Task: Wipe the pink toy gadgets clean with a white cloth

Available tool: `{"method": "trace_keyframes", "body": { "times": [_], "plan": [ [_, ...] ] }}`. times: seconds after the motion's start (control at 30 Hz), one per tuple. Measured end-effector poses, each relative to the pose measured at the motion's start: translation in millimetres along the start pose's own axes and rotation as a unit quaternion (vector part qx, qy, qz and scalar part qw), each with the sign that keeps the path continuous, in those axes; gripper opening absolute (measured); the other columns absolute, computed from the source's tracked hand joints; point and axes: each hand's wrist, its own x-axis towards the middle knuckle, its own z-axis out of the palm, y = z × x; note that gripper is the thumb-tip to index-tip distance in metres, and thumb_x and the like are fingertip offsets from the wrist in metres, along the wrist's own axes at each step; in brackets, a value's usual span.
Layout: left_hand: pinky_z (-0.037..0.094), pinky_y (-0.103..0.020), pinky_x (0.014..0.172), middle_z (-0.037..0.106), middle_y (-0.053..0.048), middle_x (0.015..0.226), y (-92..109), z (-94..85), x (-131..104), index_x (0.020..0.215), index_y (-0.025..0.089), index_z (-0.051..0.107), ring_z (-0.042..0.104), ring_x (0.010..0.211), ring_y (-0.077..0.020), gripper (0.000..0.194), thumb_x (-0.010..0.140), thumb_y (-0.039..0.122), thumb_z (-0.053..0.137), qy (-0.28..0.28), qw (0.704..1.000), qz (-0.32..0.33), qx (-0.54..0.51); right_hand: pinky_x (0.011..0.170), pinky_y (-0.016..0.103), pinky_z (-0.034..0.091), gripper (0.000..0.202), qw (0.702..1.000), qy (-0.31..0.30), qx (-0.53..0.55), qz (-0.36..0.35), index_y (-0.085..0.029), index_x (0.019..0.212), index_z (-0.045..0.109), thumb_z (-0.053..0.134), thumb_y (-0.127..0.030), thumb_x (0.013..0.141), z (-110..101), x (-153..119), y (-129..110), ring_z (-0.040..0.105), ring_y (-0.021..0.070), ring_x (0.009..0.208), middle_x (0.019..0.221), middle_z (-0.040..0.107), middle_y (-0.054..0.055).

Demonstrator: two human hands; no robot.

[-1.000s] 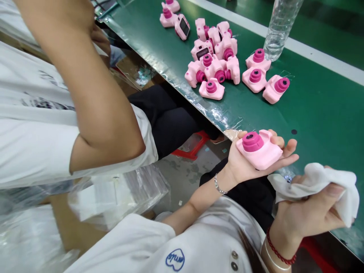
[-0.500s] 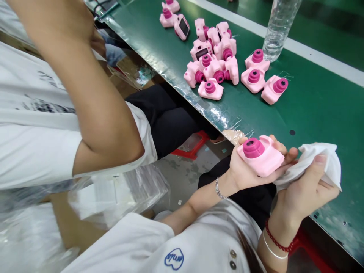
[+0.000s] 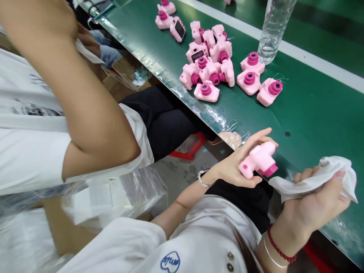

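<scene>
A pink toy camera rests in my left hand, gripped between thumb and fingers by the table's edge. It is turned so its magenta lens points toward the lower right. My right hand clutches a crumpled white cloth over the green table, to the right of the camera and apart from it. Ahead of my hands, a cluster of similar pink toy cameras lies on the table. A smaller group of pink cameras sits to the right of that cluster.
A clear plastic bottle stands on the green table behind the cameras. Close on my left sits a co-worker, whose bare arm is bent. Plastic-wrapped packs lie at lower left. A red stool shows below the table.
My left hand has turned the toy camera from lens-up on the palm to lens toward the lower right. My right hand has moved away to the right with the cloth.
</scene>
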Motion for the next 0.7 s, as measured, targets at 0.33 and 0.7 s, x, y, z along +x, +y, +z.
{"method": "trace_keyframes", "body": {
  "times": [0.33, 0.7],
  "plan": [
    [0.043, -0.04, 0.112, 0.063, -0.008, 0.131, 3, 1.0, -4, 0.14, 0.023, 0.058, 0.056, 0.127, -0.0298, 0.086, 0.057, 0.008, 0.073, -0.051, 0.988, 0.036, 0.143, 0.052, 0.024, 0.043, 0.031, 0.99, -0.095, -0.097, -0.028, -0.016, 0.08, 0.062, 0.074, -0.044, 0.082, 9, -6, 0, 0.052, 0.0093, 0.057, 0.07, 0.059, -0.002],
    [0.053, -0.033, 0.082, 0.052, -0.01, 0.141, -10, -10.5, 15, 0.154, 0.024, 0.036, 0.058, 0.104, -0.0232, 0.104, 0.064, 0.053, 0.079, -0.034, 0.995, 0.007, 0.092, 0.06, 0.024, 0.044, 0.005, 0.929, -0.312, -0.141, -0.14, -0.021, 0.084, 0.07, 0.071, -0.025, 0.087, -7, -14, 5, 0.055, 0.0108, 0.065, 0.073, 0.062, -0.003]
  ]
}}
